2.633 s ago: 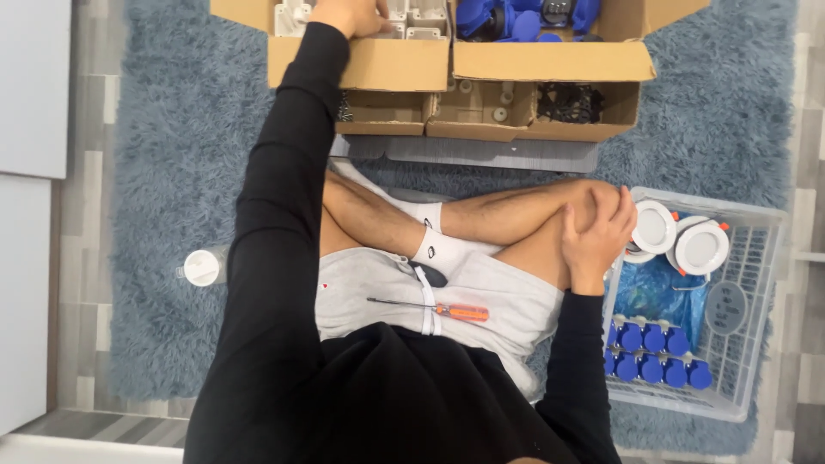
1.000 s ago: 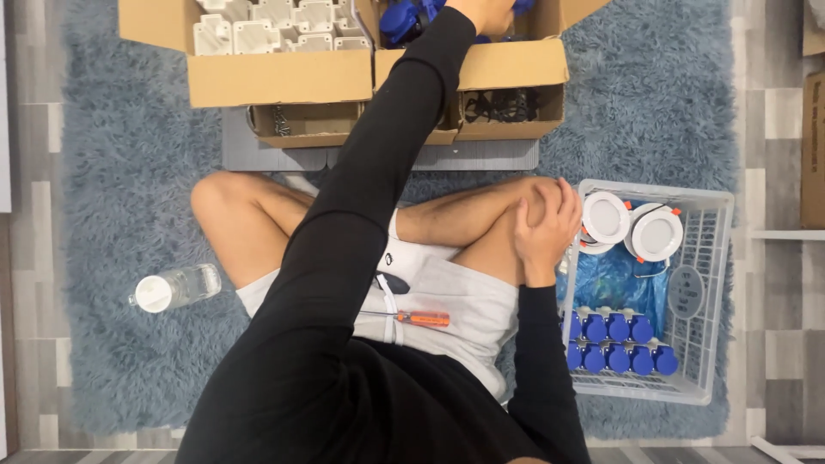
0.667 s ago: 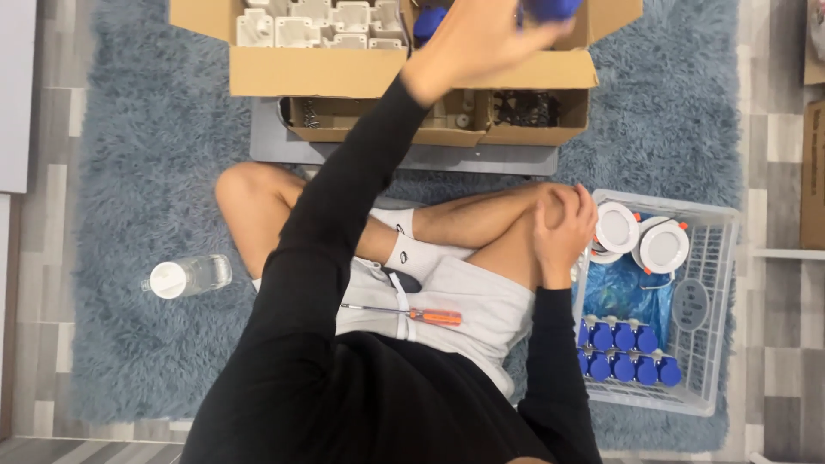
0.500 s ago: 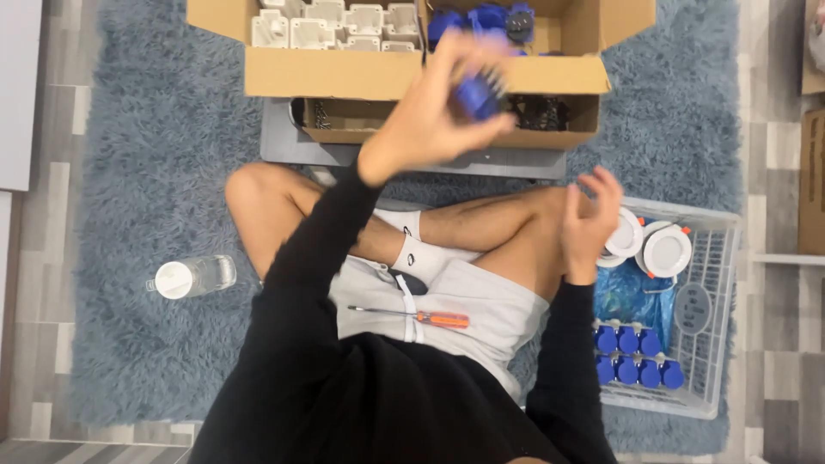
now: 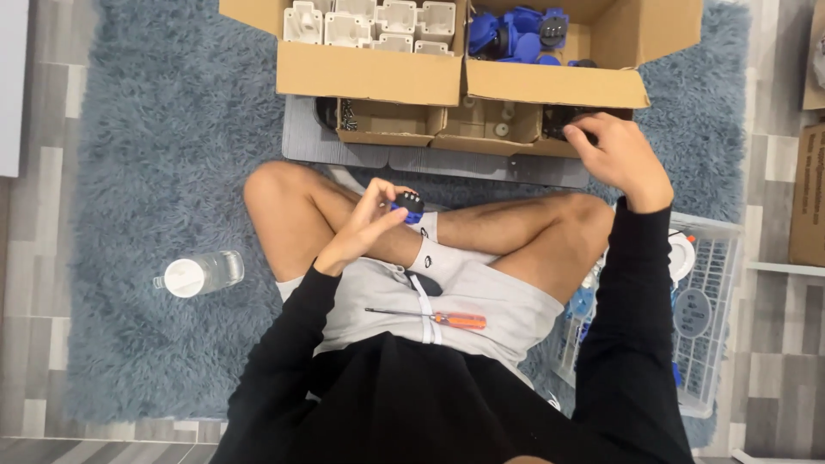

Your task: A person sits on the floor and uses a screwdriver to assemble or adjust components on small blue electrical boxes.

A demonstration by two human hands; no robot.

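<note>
blue part (image 5: 407,207), small with a black face, sits pinched in the left hand (image 5: 365,230) above the crossed legs of a person seated on a shaggy grey-blue rug (image 5: 163,163). viewed from above. the rug covers most of a grey plank floor.

a big cardboard box (image 5: 378,82) stands at the top, split in two: white square housings (image 5: 369,21) fill the left half, more blue parts (image 5: 516,39) lie in the right half. lower, smaller cardboard trays (image 5: 447,133) sit in front of it on a grey mat (image 5: 301,142).

the right hand (image 5: 620,157) reaches well apart from the left, fingers curled into the rightmost tray on something small and dark (image 5: 563,129); whether it has hold of it cannot be told.

a white wire basket (image 5: 709,344) stands by the right knee, mostly hidden by the right sleeve; a round white piece shows at its rim, the rest is unclear.

as a judgement, the work is midway: one part is out and in hand, many remain in the box, and how many are finished cannot be seen.

an orange-handled screwdriver (image 5: 430,318) lies loose on the lap, untouched. a clear bottle (image 5: 199,275) with a white cap lies on the rug to the left, away from both hands. nothing blocks the reach to the trays but the raised knees.
</note>
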